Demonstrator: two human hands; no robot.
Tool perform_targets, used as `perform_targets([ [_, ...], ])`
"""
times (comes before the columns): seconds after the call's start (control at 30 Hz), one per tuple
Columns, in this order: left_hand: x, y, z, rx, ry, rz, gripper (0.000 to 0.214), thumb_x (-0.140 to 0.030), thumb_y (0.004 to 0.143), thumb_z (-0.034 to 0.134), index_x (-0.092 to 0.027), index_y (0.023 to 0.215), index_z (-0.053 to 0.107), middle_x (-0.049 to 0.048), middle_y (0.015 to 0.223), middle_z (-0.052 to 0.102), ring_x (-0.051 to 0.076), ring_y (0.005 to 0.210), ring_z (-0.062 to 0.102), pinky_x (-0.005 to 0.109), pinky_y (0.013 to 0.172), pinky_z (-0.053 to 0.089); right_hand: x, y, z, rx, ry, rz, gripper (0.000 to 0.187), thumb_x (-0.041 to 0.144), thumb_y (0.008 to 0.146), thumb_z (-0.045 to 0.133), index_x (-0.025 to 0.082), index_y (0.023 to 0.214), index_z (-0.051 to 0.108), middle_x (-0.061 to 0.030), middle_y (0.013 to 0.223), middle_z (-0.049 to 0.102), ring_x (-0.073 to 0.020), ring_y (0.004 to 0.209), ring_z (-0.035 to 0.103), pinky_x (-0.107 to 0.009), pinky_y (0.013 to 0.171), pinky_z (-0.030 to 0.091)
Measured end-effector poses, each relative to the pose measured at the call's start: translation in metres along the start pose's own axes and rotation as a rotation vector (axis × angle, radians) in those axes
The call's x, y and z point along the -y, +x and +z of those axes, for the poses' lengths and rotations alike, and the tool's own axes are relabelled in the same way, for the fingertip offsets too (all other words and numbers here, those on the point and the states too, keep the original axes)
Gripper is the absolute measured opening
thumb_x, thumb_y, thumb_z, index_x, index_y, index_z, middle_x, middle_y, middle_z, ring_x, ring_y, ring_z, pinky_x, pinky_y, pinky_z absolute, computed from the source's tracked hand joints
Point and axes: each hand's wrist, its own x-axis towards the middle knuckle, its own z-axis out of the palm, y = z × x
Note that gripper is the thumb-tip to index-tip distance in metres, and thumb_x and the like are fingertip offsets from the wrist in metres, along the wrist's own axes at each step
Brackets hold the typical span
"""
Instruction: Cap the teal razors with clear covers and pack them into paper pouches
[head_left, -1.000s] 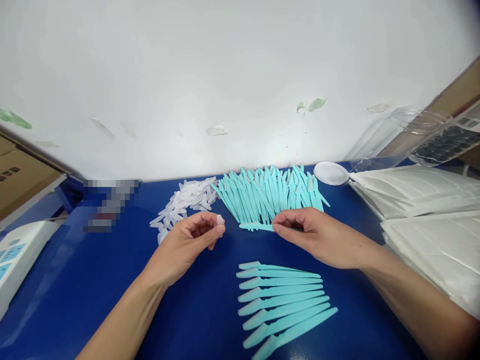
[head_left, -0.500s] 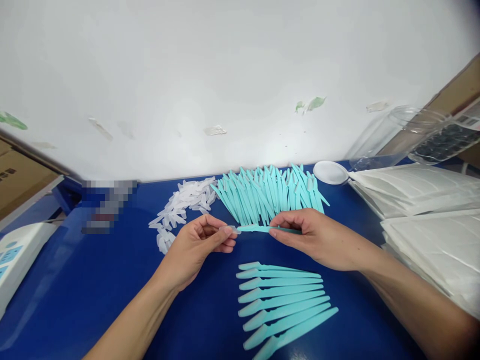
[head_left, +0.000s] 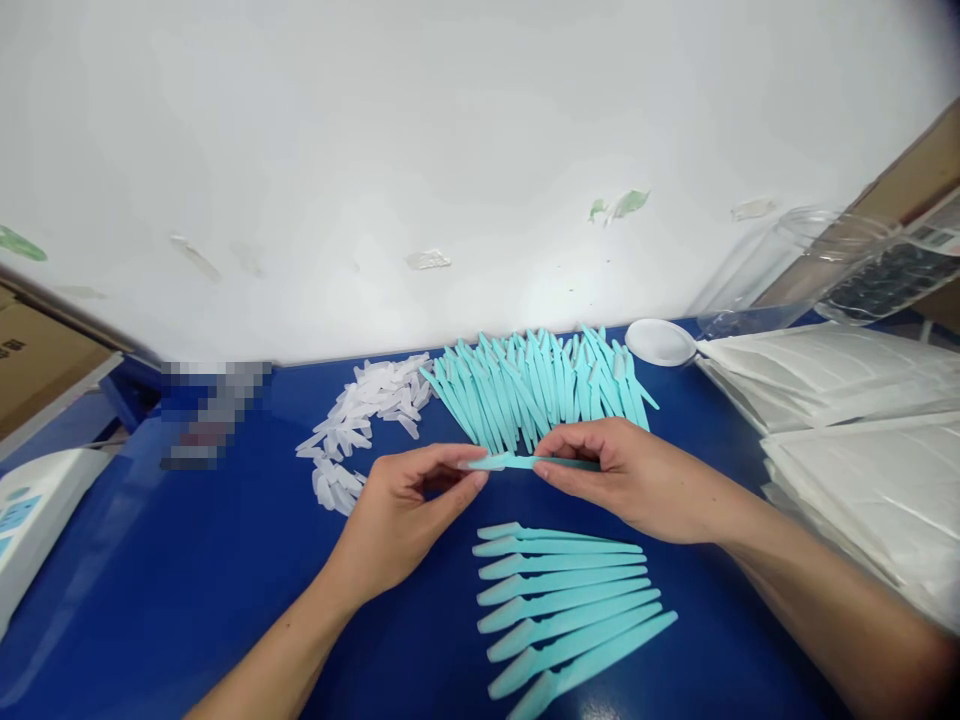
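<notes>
Between my two hands I hold one teal plastic stick [head_left: 517,462] level above the blue table [head_left: 187,560]. My right hand [head_left: 630,478] pinches its handle end. My left hand [head_left: 405,510] pinches its blade end, where a clear cap sits under my fingertips. Just behind lies a pile of teal sticks [head_left: 532,385]. To its left is a heap of clear plastic caps [head_left: 360,420]. In front of my hands, several capped teal sticks [head_left: 570,610] lie side by side in a row.
Stacks of white packets [head_left: 847,410] fill the right side. A white lid [head_left: 660,342] and a clear jar [head_left: 780,270] lie at the back right. A white device [head_left: 30,510] and a cardboard box [head_left: 37,360] are at the left, below a white wall.
My left hand moved right with the clear cap and met the tip of the teal stick. The cap now sits on the blade end. My right hand stayed almost still.
</notes>
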Motion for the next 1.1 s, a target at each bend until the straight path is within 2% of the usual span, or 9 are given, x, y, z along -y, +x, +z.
perform_targets([
  [0.1, 0.000, 0.000, -0.015, -0.074, 0.116, 0.042, 0.020, -0.034, 0.087, 0.079, -0.023, 0.104, 0.079, 0.0009, 0.083, 0.077, 0.013, 0.076, 0.070, 0.020, 0.071, 0.056, -0.001, -0.001, -0.004, -0.010, 0.008, -0.010, 0.027, 0.048, 0.097, 0.055, 0.024, 0.090, 0.066, 0.0057, 0.071, 0.048, -0.0108, 0.063, 0.038, -0.026, 0.056, 0.032],
  [0.23, 0.001, 0.002, -0.025, -0.126, 0.009, -0.061, 0.023, -0.041, 0.089, 0.075, -0.019, 0.094, 0.079, 0.0016, 0.076, 0.074, 0.012, 0.066, 0.067, 0.021, 0.064, 0.056, -0.002, -0.002, -0.006, -0.019, 0.007, -0.025, 0.031, 0.051, 0.098, 0.052, 0.023, 0.089, 0.065, 0.0049, 0.072, 0.049, -0.0111, 0.063, 0.039, -0.027, 0.057, 0.033],
  [0.4, 0.000, 0.004, -0.010, 0.012, -0.096, -0.174, 0.027, -0.044, 0.088, 0.076, -0.017, 0.090, 0.077, 0.0034, 0.076, 0.074, 0.014, 0.065, 0.067, 0.023, 0.062, 0.055, 0.001, -0.003, -0.003, -0.006, 0.010, -0.007, 0.028, 0.049, 0.096, 0.056, 0.024, 0.091, 0.068, 0.0047, 0.071, 0.052, -0.0111, 0.062, 0.040, -0.027, 0.055, 0.032],
  [0.53, -0.005, 0.004, 0.003, 0.067, -0.095, -0.208, 0.031, -0.047, 0.089, 0.073, -0.017, 0.088, 0.077, 0.0042, 0.076, 0.073, 0.015, 0.065, 0.065, 0.025, 0.063, 0.054, 0.005, -0.002, 0.002, 0.018, -0.027, 0.001, 0.028, 0.047, 0.095, 0.056, 0.023, 0.091, 0.070, 0.0052, 0.067, 0.047, -0.0107, 0.058, 0.034, -0.026, 0.051, 0.028],
  [0.63, -0.008, 0.004, 0.004, 0.126, -0.016, -0.170, 0.029, -0.047, 0.092, 0.069, -0.019, 0.091, 0.078, 0.0041, 0.080, 0.073, 0.016, 0.071, 0.064, 0.026, 0.067, 0.052, 0.008, -0.004, 0.003, 0.014, -0.106, -0.009, 0.031, 0.045, 0.098, 0.051, 0.023, 0.091, 0.072, 0.0041, 0.066, 0.051, -0.0110, 0.056, 0.034, -0.027, 0.050, 0.027],
  [0.8, -0.013, -0.003, -0.002, 0.222, 0.253, -0.013, 0.024, -0.044, 0.093, 0.067, -0.025, 0.093, 0.081, 0.0040, 0.091, 0.069, 0.015, 0.072, 0.054, 0.026, 0.061, 0.041, 0.015, -0.012, 0.002, 0.017, -0.327, -0.108, 0.031, 0.036, 0.099, 0.052, 0.022, 0.085, 0.075, -0.0012, 0.081, 0.069, -0.0149, 0.072, 0.057, -0.029, 0.066, 0.039],
  [0.93, -0.017, -0.009, -0.001, 0.304, 0.337, 0.000, 0.022, -0.041, 0.095, 0.064, -0.025, 0.095, 0.079, 0.0016, 0.080, 0.067, 0.015, 0.067, 0.052, 0.025, 0.058, 0.038, 0.015, -0.017, 0.008, 0.056, -0.438, -0.093, 0.030, 0.033, 0.098, 0.053, 0.023, 0.087, 0.079, -0.0038, 0.086, 0.070, -0.0178, 0.078, 0.061, -0.031, 0.069, 0.041],
  [1.03, -0.018, -0.012, 0.001, 0.356, 0.409, 0.037, 0.020, -0.038, 0.095, 0.064, -0.024, 0.091, 0.079, 0.0016, 0.082, 0.067, 0.014, 0.065, 0.054, 0.025, 0.057, 0.038, 0.012, -0.021, 0.017, 0.092, -0.441, -0.071, 0.031, 0.038, 0.099, 0.052, 0.026, 0.090, 0.079, -0.0034, 0.086, 0.071, -0.0188, 0.078, 0.063, -0.032, 0.069, 0.044],
  [1.1, -0.017, -0.012, 0.001, 0.370, 0.455, 0.070, 0.018, -0.035, 0.095, 0.064, -0.024, 0.090, 0.078, 0.0022, 0.086, 0.069, 0.014, 0.067, 0.057, 0.025, 0.058, 0.039, 0.006, -0.033, 0.021, 0.036, -0.461, -0.050, 0.030, 0.042, 0.099, 0.053, 0.027, 0.100, 0.079, -0.0044, 0.096, 0.073, -0.0220, 0.087, 0.066, -0.035, 0.076, 0.048],
])
